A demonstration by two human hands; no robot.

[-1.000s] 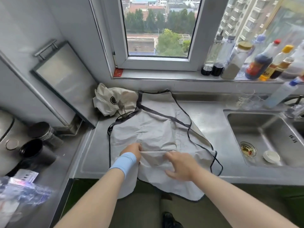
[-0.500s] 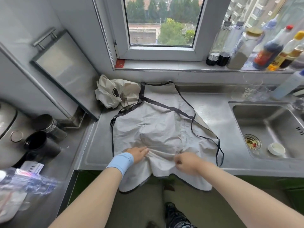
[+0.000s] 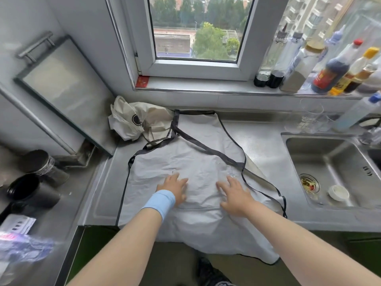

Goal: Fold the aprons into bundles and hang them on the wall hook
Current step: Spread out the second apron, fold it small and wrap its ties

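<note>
apron (image 3: pixel 191 162): flat on counter (image 3: pixel 266 145), bib toward window, hem hanging off the near edge.
hands: your left hand (image 3: pixel 175 187) and right hand (image 3: pixel 234 191) lie flat, fingers straight, gripping nothing.
axis: runs away from you; both hands equally near.

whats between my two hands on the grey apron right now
Only a bare, creased stretch of the grey apron lies between the left hand and the right hand. Nothing else sits there. The head view shows it.

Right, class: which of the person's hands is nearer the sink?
Right. The right hand lies flat on the grey apron, on the side toward the sink; the left hand rests on it too, farther away.
</note>
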